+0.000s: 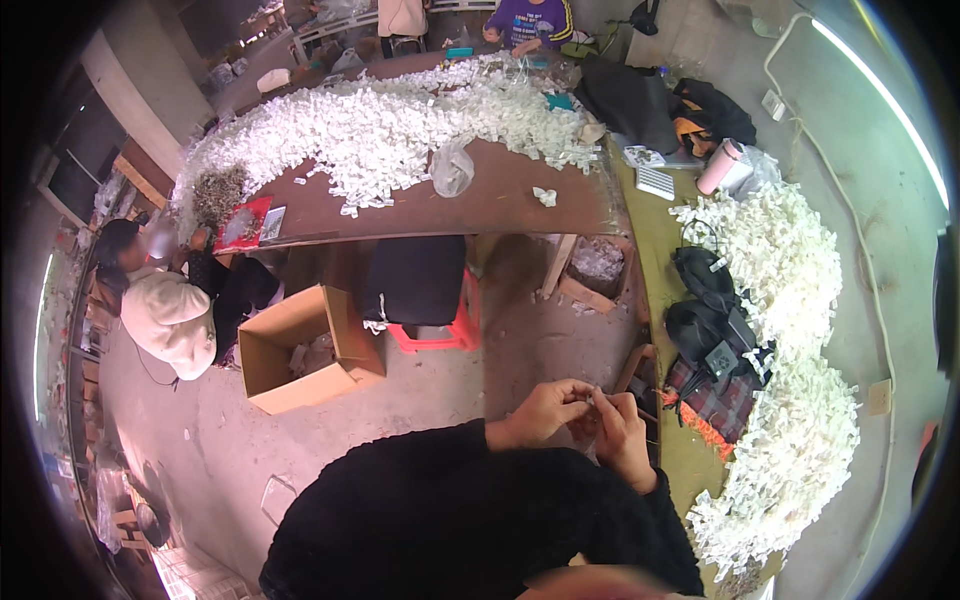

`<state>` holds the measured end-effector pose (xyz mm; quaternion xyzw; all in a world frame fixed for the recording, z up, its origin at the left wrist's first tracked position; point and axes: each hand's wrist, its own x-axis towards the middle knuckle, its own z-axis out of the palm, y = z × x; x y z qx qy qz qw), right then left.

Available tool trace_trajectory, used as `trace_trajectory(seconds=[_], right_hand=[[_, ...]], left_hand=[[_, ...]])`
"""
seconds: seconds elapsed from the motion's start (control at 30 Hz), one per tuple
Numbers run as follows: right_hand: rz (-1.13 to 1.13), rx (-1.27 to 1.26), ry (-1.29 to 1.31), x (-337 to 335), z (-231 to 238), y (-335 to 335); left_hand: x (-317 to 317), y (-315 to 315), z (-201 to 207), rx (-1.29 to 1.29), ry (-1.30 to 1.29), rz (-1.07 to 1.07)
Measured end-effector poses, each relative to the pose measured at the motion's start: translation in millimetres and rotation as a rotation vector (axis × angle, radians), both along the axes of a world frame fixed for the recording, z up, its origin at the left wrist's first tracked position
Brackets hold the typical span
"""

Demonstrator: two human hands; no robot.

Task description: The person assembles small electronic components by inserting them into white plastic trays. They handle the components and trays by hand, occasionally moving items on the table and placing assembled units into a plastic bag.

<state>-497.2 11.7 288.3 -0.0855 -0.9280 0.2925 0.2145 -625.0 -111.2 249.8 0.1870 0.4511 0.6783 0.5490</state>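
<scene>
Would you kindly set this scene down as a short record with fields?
Hands: left hand and right hand close together, fingers bent; anything held is too small to tell
Far table: brown, bearing a heap of small white pieces
Right bench: a second white heap, plaid cloth, pink bottle
Floor: open cardboard box, red stool
Left side: a seated person

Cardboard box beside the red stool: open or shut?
Open: no flap covers the cardboard box, and pale scraps show inside.
</scene>
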Motion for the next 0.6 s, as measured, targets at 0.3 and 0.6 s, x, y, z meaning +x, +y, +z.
trace_trajectory(seconds=[0.3, 0.6], right_hand=[[-0.042, -0.024, 0.299, 113.0, -11.7, 24.1], [-0.331, 0.133, 0.28, 235.3, -38.7, 27.5]], left_hand=[[102.1, 33.4, 3.3, -0.124, -0.541, -0.145], [210.3, 78.9, 1.1, -0.197, -0.485, -0.293]])
